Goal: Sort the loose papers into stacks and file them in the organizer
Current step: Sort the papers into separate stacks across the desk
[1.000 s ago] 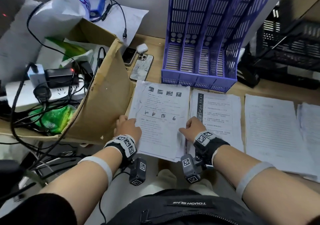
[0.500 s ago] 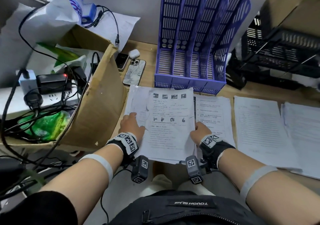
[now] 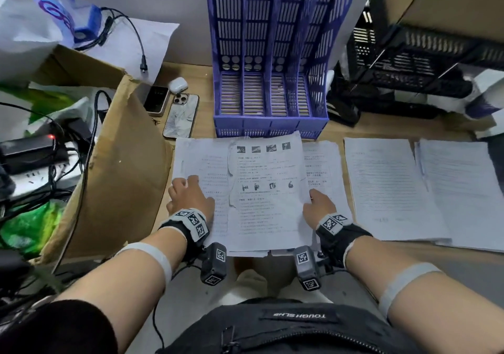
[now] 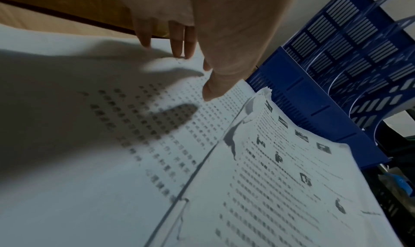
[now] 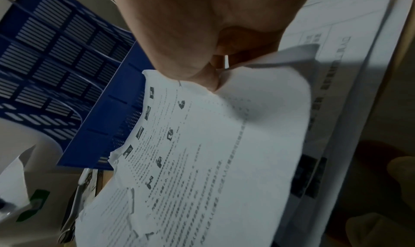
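— What are the hands doing?
— The right hand (image 3: 316, 206) pinches the right edge of the top sheet (image 3: 268, 190), thumb on top, that edge lifted. The left hand (image 3: 189, 196) lies with straight fingers, tips touching the page (image 3: 201, 162) underneath, holding nothing.
— And around them?
— The blue organizer (image 3: 272, 53) stands at twelve o'clock, just past the sheet's far edge. Two more paper stacks (image 3: 392, 187) lie at three o'clock on the desk (image 3: 381, 127); a cardboard box (image 3: 120, 168) sits at nine o'clock.
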{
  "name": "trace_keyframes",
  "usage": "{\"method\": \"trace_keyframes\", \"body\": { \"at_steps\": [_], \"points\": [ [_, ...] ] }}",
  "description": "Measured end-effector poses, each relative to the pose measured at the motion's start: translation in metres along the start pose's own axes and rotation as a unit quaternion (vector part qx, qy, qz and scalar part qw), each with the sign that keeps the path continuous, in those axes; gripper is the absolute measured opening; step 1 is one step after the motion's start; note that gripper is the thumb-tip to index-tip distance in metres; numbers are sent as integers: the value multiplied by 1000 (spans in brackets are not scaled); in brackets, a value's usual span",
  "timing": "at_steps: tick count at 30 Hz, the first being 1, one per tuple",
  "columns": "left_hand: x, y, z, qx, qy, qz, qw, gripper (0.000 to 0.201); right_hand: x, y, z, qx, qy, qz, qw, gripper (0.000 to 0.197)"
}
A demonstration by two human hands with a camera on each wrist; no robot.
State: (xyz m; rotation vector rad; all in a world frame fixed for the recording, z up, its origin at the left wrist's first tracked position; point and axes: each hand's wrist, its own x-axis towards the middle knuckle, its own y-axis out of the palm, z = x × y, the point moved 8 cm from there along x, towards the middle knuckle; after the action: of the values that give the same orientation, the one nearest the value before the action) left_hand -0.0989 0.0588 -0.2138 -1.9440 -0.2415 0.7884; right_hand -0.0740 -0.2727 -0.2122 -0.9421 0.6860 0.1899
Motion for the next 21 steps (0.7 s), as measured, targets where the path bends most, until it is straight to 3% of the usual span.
{"method": "trace_keyframes", "body": {
  "at_steps": [6,12,15,16,19,21],
  "points": [
    [11,0,18,19,-123,15,992,121,3,-15,-20,37,32,-43,998,18],
    [14,-3,24,42,-202,22,978,124,10,-20,-20,17,35,-49,998,15],
    [21,3,36,-23,-217,55,974,134,13,-24,-25,-3,39,-50,998,29],
    [22,4,40,-51,-209,64,975,127,14,-26,-27,-7,38,-52,998,28],
    [19,5,41,-119,-159,101,975,72,17,-30,-37,-14,45,-42,998,27],
    [15,1,37,-142,-140,107,974,48,20,-34,-42,-14,50,-42,998,25]
  ]
}}
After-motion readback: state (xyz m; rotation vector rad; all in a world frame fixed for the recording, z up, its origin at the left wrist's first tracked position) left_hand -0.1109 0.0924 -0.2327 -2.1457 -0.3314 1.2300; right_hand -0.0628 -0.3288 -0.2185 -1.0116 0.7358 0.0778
